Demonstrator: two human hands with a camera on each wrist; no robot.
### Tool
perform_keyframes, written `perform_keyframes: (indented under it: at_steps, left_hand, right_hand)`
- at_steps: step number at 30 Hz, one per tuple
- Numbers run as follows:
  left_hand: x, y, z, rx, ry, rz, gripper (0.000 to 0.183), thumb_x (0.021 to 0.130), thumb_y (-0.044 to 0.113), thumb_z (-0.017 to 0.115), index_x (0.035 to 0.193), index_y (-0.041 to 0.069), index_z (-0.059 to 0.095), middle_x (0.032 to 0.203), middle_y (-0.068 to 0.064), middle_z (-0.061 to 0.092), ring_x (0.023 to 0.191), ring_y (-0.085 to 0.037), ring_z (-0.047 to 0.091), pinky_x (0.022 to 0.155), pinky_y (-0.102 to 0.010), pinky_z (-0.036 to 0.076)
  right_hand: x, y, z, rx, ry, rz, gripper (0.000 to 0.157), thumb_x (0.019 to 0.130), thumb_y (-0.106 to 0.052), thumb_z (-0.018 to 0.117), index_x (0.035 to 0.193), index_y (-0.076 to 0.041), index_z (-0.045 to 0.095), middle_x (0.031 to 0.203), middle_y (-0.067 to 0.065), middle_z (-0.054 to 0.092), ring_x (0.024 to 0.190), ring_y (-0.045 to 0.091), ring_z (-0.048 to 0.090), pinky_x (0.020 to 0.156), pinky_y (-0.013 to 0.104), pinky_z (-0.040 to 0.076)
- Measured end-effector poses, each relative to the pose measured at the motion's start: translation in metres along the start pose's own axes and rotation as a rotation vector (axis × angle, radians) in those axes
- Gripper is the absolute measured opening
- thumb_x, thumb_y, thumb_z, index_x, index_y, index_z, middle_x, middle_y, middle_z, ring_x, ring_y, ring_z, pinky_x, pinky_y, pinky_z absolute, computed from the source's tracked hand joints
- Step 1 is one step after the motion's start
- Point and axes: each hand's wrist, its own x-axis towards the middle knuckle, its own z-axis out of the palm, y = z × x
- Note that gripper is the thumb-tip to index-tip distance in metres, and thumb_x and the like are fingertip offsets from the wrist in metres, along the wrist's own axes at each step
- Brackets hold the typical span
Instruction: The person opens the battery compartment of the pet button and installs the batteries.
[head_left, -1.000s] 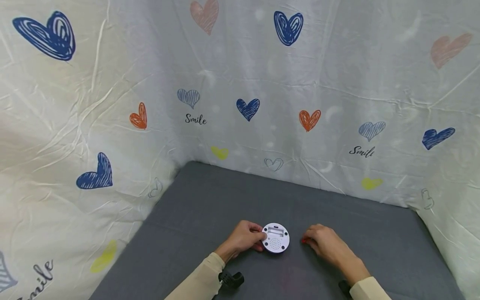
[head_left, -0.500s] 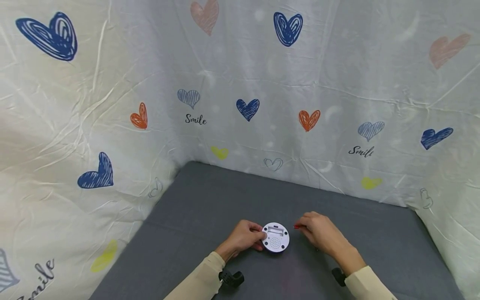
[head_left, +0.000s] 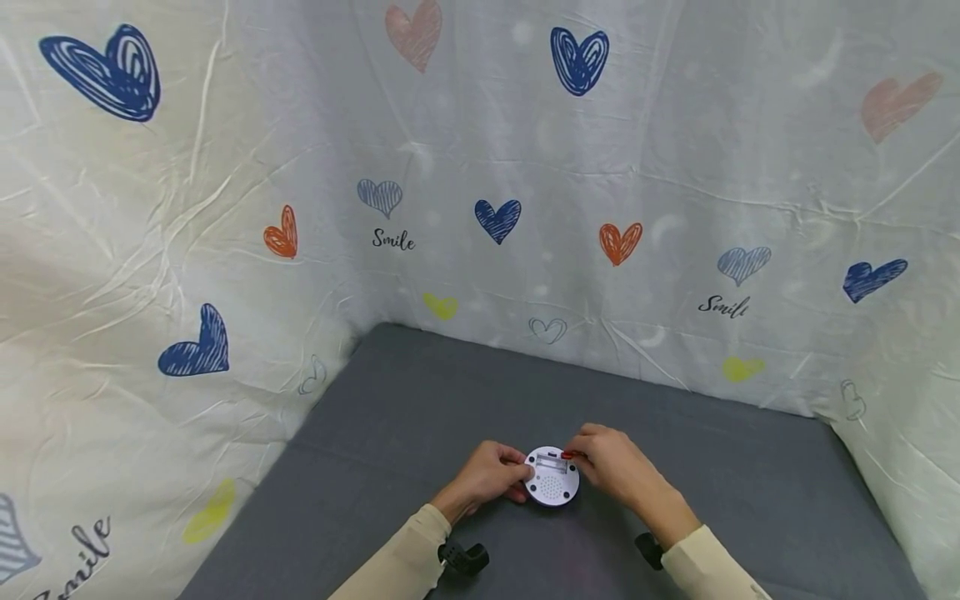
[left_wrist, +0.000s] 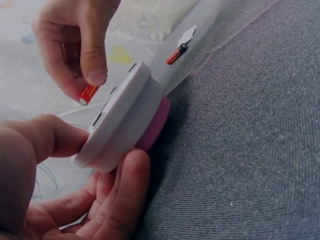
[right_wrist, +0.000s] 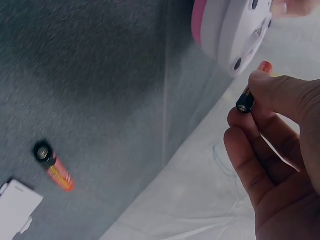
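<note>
My left hand (head_left: 487,472) holds a round white device (head_left: 553,490) by its edge, thumb on the upturned underside and fingers beneath. That underside shows an open battery compartment, a ring of small holes and dark feet; a pink part (left_wrist: 156,122) faces the table. My right hand (head_left: 622,471) pinches a small red and black battery (right_wrist: 245,101) between thumb and finger, close over the compartment's right end. In the right wrist view, a second, similar battery (right_wrist: 56,167) lies on the cloth beside a small white battery cover (right_wrist: 19,210).
A dark grey cloth (head_left: 450,379) covers the table. A pale curtain (head_left: 465,125) printed with hearts hangs behind it and along the sides. My right arm hides the loose battery and cover from the head view.
My right hand has moved left and slightly up with the battery, from beside the device to over its compartment. My left hand and the device have stayed in place.
</note>
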Motion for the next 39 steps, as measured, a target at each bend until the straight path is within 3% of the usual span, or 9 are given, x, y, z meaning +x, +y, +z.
perform_keyframes:
  at_steps: [9, 20, 27, 39]
  left_hand:
    - [0.000, -0.001, -0.001, -0.014, -0.008, 0.008, 0.028, 0.095, 0.003, 0.075, 0.117, -0.013, 0.071, 0.092, -0.013, 0.077, 0.068, -0.016, 0.074, 0.064, -0.031, 0.069]
    - [-0.002, 0.001, 0.000, 0.001, -0.014, 0.014, 0.024, 0.096, 0.004, 0.074, 0.115, -0.012, 0.073, 0.091, -0.013, 0.077, 0.069, -0.016, 0.074, 0.064, -0.031, 0.069]
    - [-0.003, 0.000, 0.000, 0.008, -0.004, 0.017, 0.024, 0.096, 0.004, 0.075, 0.115, -0.011, 0.073, 0.091, -0.013, 0.077, 0.069, -0.017, 0.075, 0.064, -0.033, 0.069]
    - [-0.003, 0.000, 0.000, 0.016, 0.000, 0.014, 0.023, 0.097, 0.003, 0.074, 0.115, -0.011, 0.073, 0.092, -0.013, 0.077, 0.069, -0.016, 0.074, 0.064, -0.032, 0.069]
  right_hand:
    - [0.008, -0.012, 0.007, -0.024, 0.018, -0.018, 0.012, 0.093, -0.006, 0.085, 0.102, -0.013, 0.083, 0.093, -0.002, 0.072, 0.087, 0.017, 0.071, 0.075, 0.037, 0.064]
    - [0.016, -0.023, 0.016, -0.108, -0.014, 0.035, 0.010, 0.092, -0.009, 0.086, 0.096, -0.016, 0.081, 0.091, -0.002, 0.074, 0.086, 0.020, 0.070, 0.073, 0.040, 0.064]
    - [0.017, -0.026, 0.020, -0.096, 0.004, 0.028, 0.009, 0.092, -0.009, 0.086, 0.091, -0.015, 0.079, 0.086, -0.002, 0.069, 0.080, 0.020, 0.067, 0.066, 0.038, 0.061]
    - [0.016, -0.027, 0.025, -0.062, 0.020, 0.047, 0.008, 0.093, -0.009, 0.086, 0.096, -0.014, 0.080, 0.090, -0.001, 0.069, 0.084, 0.019, 0.067, 0.071, 0.040, 0.062]
